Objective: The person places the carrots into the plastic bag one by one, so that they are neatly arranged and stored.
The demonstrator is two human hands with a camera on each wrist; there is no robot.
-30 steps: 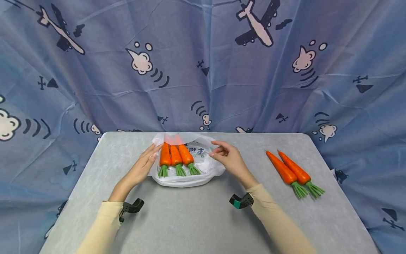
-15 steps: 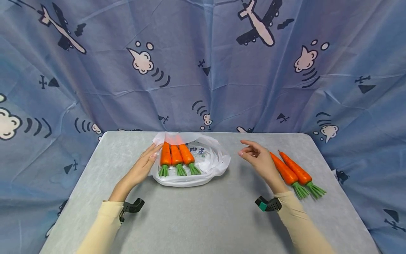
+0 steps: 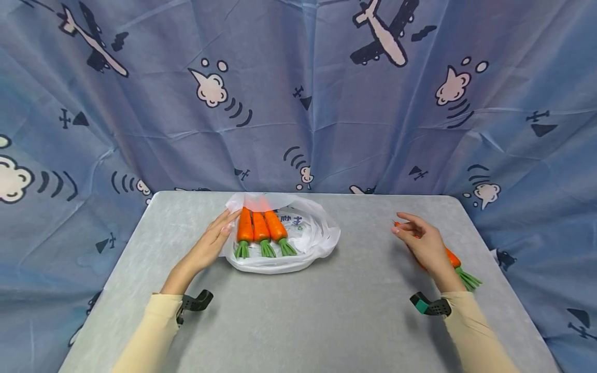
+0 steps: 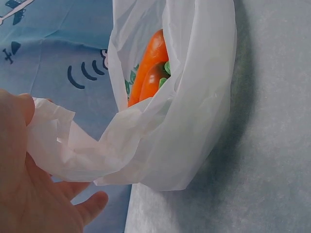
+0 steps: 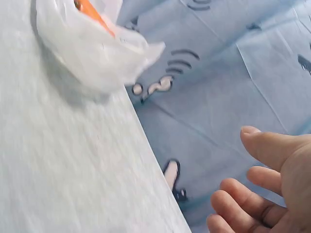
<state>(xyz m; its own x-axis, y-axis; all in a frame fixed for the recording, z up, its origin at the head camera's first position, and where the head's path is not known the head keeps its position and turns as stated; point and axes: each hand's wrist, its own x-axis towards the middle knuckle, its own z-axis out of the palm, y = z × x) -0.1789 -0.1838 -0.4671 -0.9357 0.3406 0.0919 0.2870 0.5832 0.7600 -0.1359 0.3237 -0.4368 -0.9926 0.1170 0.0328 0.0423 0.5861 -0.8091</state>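
A white plastic bag (image 3: pixel 280 267) lies with its mouth open on the table, and three orange carrots (image 3: pixel 275 226) with green tops rest side by side in it. At its left side my left hand (image 3: pixel 207 243) pinches the bag's edge, the thumb over the plastic in the left wrist view, with other fingers extended below. My right hand (image 3: pixel 424 248) is over the right part of the table, fingers loosely bent and holding nothing. Beneath it lie two more carrots, one of them a carrot (image 3: pixel 453 258) showing past the wrist, the other mostly hidden by the hand.
The grey table (image 3: pixel 298 321) ends at a back edge just behind the bag. Beyond it hangs a blue curtain (image 3: pixel 298 103) printed with planes and clouds. Each wrist wears a black camera mount (image 3: pixel 198 301).
My right hand has let go of the bag's right edge and moved right, over the two loose carrots. The bag's right side has spread outward. My left hand has stayed put.
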